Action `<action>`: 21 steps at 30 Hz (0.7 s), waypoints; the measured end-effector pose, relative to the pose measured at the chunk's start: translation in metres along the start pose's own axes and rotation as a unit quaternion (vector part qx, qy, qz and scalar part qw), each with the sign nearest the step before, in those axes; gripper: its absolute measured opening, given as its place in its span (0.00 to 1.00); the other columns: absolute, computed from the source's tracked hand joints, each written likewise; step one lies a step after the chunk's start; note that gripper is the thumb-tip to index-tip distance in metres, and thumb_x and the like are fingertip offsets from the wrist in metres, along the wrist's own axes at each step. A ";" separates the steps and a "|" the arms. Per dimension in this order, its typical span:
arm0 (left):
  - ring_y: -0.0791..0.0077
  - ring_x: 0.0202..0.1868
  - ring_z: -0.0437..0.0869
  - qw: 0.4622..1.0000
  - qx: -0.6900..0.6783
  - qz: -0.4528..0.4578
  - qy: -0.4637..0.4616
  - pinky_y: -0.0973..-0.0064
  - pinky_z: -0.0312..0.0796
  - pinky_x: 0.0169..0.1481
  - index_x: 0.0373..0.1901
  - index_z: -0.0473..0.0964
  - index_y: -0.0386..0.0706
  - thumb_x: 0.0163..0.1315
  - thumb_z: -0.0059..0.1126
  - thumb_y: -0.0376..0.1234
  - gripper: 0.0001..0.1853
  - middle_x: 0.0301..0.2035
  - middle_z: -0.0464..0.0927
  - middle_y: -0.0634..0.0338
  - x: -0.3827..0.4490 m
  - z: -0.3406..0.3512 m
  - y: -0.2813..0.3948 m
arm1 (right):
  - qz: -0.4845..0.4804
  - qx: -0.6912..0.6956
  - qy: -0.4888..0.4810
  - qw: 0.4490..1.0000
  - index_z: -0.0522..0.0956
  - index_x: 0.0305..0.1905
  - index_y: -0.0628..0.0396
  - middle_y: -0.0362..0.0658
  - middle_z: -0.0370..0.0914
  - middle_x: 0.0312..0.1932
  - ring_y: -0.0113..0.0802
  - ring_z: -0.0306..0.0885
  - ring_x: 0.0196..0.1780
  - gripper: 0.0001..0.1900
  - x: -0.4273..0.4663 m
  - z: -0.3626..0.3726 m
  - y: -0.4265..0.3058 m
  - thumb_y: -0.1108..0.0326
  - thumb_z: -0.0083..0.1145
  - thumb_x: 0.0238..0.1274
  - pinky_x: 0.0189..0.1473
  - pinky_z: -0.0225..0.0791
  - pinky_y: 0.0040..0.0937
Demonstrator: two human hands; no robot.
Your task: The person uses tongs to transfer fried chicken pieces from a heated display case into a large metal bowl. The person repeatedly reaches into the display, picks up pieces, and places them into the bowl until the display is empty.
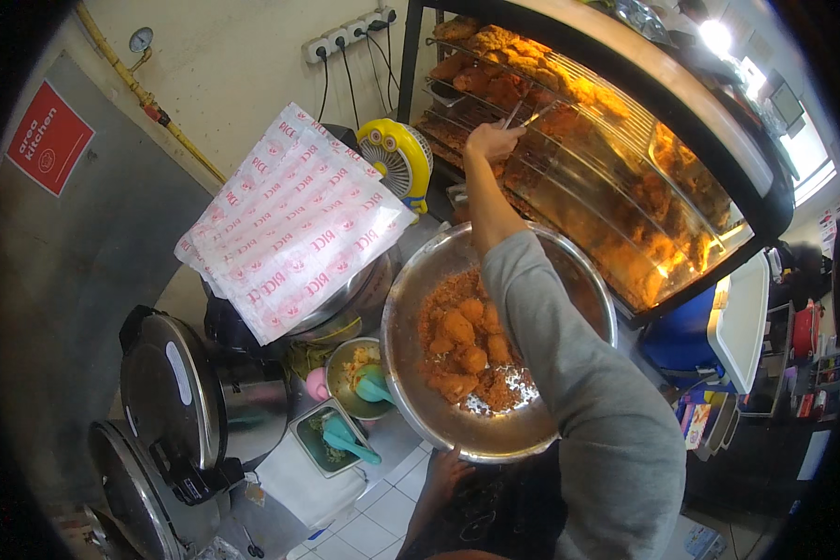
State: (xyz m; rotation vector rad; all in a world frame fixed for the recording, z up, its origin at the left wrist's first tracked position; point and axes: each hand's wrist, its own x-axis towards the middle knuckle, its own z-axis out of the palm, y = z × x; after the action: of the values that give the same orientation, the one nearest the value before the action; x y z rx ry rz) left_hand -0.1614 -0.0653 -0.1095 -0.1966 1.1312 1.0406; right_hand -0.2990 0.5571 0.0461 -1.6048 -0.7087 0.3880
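My right hand [493, 142] grips metal tongs [540, 115] at the back opening of a lit food warmer cabinet [581, 168]. The tongs' tips are among fried chicken on the wire racks; whether they pinch a piece I cannot tell. Below my right arm stands a wide stainless-steel bowl [420, 430], with fried chicken pieces [462, 332] lying in reddish-brown crumbs or seasoning [448, 290]. My left hand [450, 470] holds the bowl's near rim. The grey sleeve of my right arm hides the bowl's right part.
Left of the bowl, printed paper wrappers [294, 224] lie over a metal pot [364, 287]. Teal spoons rest in a round bowl [336, 378] and a square container [311, 437]. A rice cooker [252, 406], a yellow fan [395, 161] and a blue cool box [679, 343] stand around.
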 end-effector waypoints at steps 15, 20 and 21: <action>0.54 0.55 0.73 0.997 0.045 0.036 -0.052 0.63 0.75 0.59 0.68 0.53 0.33 0.75 0.41 0.33 0.24 0.62 0.54 0.46 0.018 -0.019 -0.030 | 0.013 -0.217 -0.048 0.975 0.47 0.71 0.64 0.54 0.68 0.52 0.51 0.82 0.40 0.39 -0.005 -0.003 -0.036 0.67 0.57 0.62 0.40 0.79 0.44; 0.59 0.54 0.74 0.970 0.157 0.144 -0.115 0.65 0.75 0.56 0.64 0.58 0.33 0.74 0.45 0.36 0.23 0.60 0.58 0.48 0.021 -0.036 -0.037 | -0.022 -0.201 -0.050 0.978 0.44 0.72 0.65 0.55 0.67 0.52 0.51 0.82 0.39 0.39 -0.029 -0.011 -0.022 0.65 0.54 0.65 0.39 0.76 0.45; 0.60 0.53 0.74 0.962 0.175 0.160 -0.133 0.65 0.75 0.56 0.64 0.59 0.34 0.74 0.46 0.38 0.23 0.60 0.59 0.48 0.022 -0.041 -0.040 | -0.023 -0.194 -0.069 0.978 0.44 0.73 0.65 0.55 0.67 0.53 0.53 0.81 0.40 0.39 -0.035 -0.016 -0.022 0.65 0.54 0.65 0.41 0.75 0.47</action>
State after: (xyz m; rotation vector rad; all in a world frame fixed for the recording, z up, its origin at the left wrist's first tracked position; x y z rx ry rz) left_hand -0.1563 -0.0991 -0.1606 0.4097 1.0999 1.0912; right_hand -0.3203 0.5229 0.0651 -1.9360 -0.9709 0.3435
